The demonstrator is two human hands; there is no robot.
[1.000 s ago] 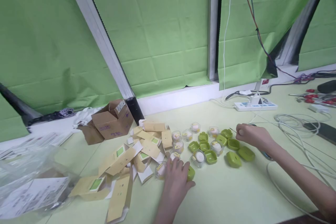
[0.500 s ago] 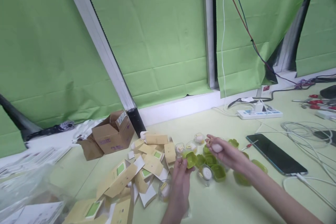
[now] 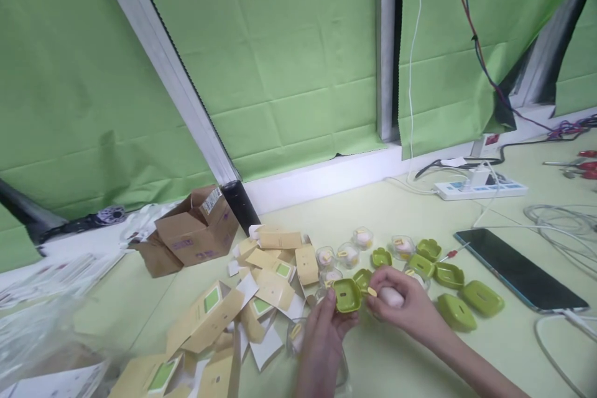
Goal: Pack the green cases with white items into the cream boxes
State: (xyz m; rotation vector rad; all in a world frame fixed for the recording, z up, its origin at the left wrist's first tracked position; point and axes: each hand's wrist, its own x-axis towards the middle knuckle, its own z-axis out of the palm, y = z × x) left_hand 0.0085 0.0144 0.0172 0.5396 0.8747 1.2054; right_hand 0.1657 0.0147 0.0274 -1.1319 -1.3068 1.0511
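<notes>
My left hand (image 3: 323,333) is closed on a small green plastic shell (image 3: 347,296), its hollow side showing. My right hand (image 3: 413,308) pinches a rounded whitish piece (image 3: 390,298) with a yellow tab (image 3: 372,291) pointing at the shell. A small gap separates the two. Beyond my fingers lie a hollow green shell (image 3: 381,257) and several clear cases with pale pieces inside, one being a clear case (image 3: 362,237). To the right of my right hand are more green shells, among them a slotted green cover (image 3: 482,298) and an open green shell (image 3: 449,274).
Opened cream cartons (image 3: 219,317) pile up on the left, before a brown cardboard box (image 3: 198,230). A phone (image 3: 520,268) with a plugged cable lies right, near a red-handled tool (image 3: 451,254). Behind it sit a white power strip (image 3: 480,190) and coiled cables (image 3: 559,227).
My right hand has come down beside the left, bringing the whitish piece close to the green shell. The shell now faces me more squarely. The camera view has shifted slightly.
</notes>
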